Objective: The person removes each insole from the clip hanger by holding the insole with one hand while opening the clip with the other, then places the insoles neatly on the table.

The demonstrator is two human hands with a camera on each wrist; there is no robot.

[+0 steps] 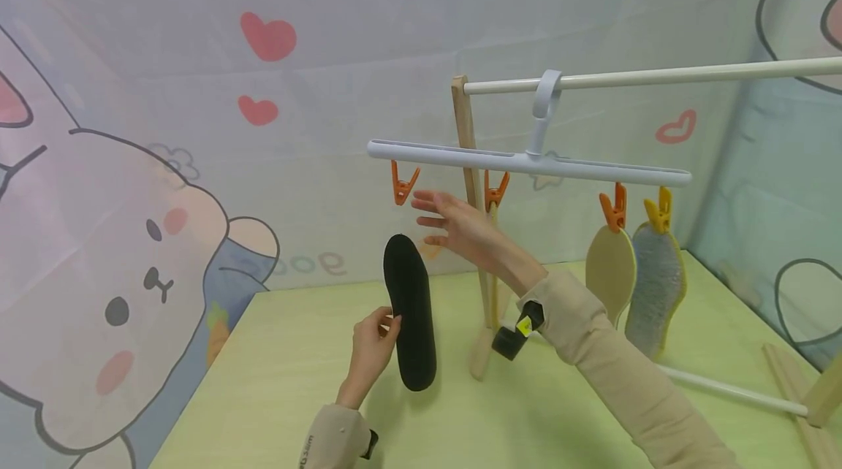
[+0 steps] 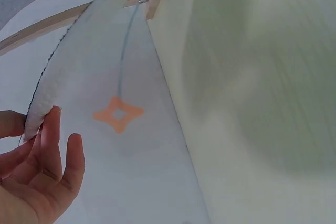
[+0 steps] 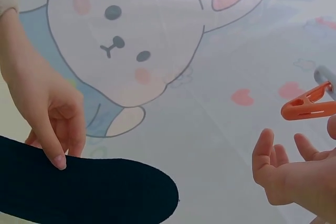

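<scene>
My left hand [image 1: 375,345] pinches a black shoe insole [image 1: 409,308] by its left edge, thumb on the dark face. The insole stands upright in the air, and its pale, fleecy other side [image 2: 68,61] shows in the left wrist view. Up and to the right, my right hand [image 1: 460,224] is raised with spread fingers and holds nothing. Its fingertips are close beside an orange clip [image 1: 403,184] that hangs with nothing in it at the left end of a white hanger [image 1: 454,156]. In the right wrist view the orange clip [image 3: 310,106] is just above my fingers.
The hanger hooks over a white rail [image 1: 658,77] on a wooden stand [image 1: 463,115]. Another orange clip [image 1: 495,191] holds a thin insole seen edge-on. At right hang a beige insole [image 1: 608,264] and a grey fuzzy insole [image 1: 654,290]. Below lies a light green tabletop [image 1: 283,367].
</scene>
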